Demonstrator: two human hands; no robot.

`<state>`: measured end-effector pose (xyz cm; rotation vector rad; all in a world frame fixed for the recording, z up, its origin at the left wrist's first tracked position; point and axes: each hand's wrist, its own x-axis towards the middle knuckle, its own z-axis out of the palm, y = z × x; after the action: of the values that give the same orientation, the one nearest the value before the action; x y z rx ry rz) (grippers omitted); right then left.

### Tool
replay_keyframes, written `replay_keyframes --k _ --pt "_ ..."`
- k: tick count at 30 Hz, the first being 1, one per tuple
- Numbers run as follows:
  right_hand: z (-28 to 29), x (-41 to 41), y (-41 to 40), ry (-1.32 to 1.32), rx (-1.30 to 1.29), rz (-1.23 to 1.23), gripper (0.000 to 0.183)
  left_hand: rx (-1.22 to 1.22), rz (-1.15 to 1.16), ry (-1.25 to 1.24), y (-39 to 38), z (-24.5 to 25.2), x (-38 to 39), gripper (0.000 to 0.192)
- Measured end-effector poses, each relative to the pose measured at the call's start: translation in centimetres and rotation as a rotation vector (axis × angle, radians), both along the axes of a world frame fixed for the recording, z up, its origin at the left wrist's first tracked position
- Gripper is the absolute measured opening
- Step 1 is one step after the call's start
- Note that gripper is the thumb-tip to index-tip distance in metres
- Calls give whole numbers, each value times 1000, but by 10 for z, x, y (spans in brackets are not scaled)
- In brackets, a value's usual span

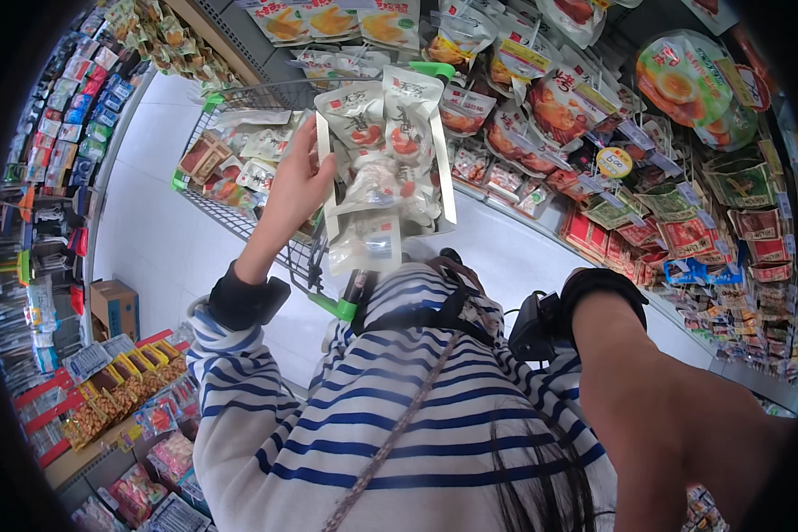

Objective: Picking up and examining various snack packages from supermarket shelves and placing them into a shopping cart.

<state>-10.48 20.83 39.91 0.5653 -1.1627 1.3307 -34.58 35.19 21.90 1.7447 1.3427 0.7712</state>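
Observation:
My left hand (300,174) lies along the left wall of an open white box (446,174), thumb at its rim. Whether it grips the box or only touches it cannot be told. Several white sealed food pouches (407,120) with red pictures fill the box, and one pouch (366,241) lies over its near edge. The box sits at the near right part of a wire shopping cart (229,219) with green corners. More packaged snacks (261,174) lie in the cart to the left. My right hand (698,425) is raised close to the camera at the lower right; its fingers are hidden.
Hanging food packets (572,106) crowd the shelf rack beyond and right of the cart. Another shelf (60,133) of small goods runs along the left. A cardboard box (115,309) stands on the floor there, near a display of bagged nuts (116,392). White floor tiles (153,179) show between.

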Motion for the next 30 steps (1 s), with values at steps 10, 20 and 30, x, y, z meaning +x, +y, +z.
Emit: replay_keyframes --k 10,20,30 --pt "-3 3 0 27 -19 104 23 63 -13 0 3 -6 -3 51" --pt "-5 1 12 32 -39 269 20 89 -10 19 4 -17 -7 54" --pt "-2 10 -2 83 -1 150 21 82 -12 65 3 -3 -3 54"
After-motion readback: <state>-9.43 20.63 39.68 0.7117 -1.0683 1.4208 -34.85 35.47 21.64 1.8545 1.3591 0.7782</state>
